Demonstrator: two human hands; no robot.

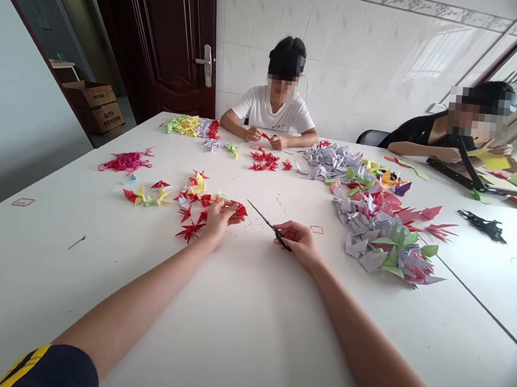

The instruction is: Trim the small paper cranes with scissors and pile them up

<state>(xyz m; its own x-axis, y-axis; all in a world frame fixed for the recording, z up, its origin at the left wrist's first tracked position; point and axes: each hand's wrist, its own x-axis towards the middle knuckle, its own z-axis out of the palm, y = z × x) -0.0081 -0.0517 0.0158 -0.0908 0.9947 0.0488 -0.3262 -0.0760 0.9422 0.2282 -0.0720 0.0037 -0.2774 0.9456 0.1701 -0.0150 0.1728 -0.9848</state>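
Red paper piece [239,210] and dark pointed tool [268,223] face each other above a white bench [233,345]

The tool is slim, with a black rear end in the right hand [297,241] (whether it is a pair of scissors cannot be told at this size). Its long axis runs on a slant, from the grip out to a fine tip that points away from the person and to the left. That tip ends just beyond the red paper piece, to the right of it, with no contact that can be made out. The fingers of the right hand are curled closed around the black end.

The left hand [219,217] has its fingers drawn together on the red paper piece, which sits at the fingertips. Its pointed end looks turned right, towards the tool; the rest is partly covered by the fingers.

Close beside the left hand lies a scatter of folded paper shapes [188,232], mostly red with some yellow. Further left is a smaller multicoloured group [146,198], with a bundle of pink strings [125,162] beyond it. On the right side of the bench spreads a large heap of lilac, pink and green folded paper [377,233], well apart from the tool.
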